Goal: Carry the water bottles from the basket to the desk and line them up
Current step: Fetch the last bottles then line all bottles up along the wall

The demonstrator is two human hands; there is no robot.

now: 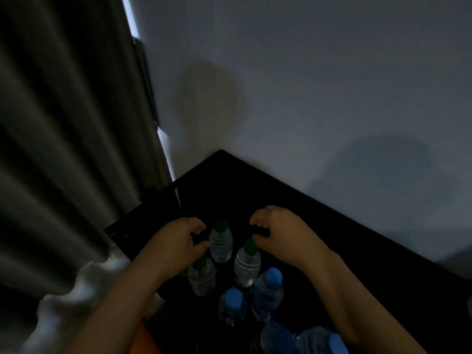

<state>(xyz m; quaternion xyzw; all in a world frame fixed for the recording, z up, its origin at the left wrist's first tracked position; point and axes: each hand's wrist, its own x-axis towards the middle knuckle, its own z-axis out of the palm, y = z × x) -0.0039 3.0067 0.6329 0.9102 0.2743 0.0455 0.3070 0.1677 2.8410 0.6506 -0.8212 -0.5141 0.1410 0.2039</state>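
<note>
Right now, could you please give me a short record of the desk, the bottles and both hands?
surface: dark desk in a corner against the wall
green-capped bottles: three, upright
blue-capped bottles: at least three, nearer the camera
left hand: fingers curled beside the farthest green-capped bottle; contact unclear
right hand: fingers curled above another green cap; contact unclear
left of desk: curtain

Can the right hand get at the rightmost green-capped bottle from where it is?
Probably yes: the right hand hovers just beside the cap of that green-capped bottle, seems to hold nothing, and nothing lies between them.
</note>
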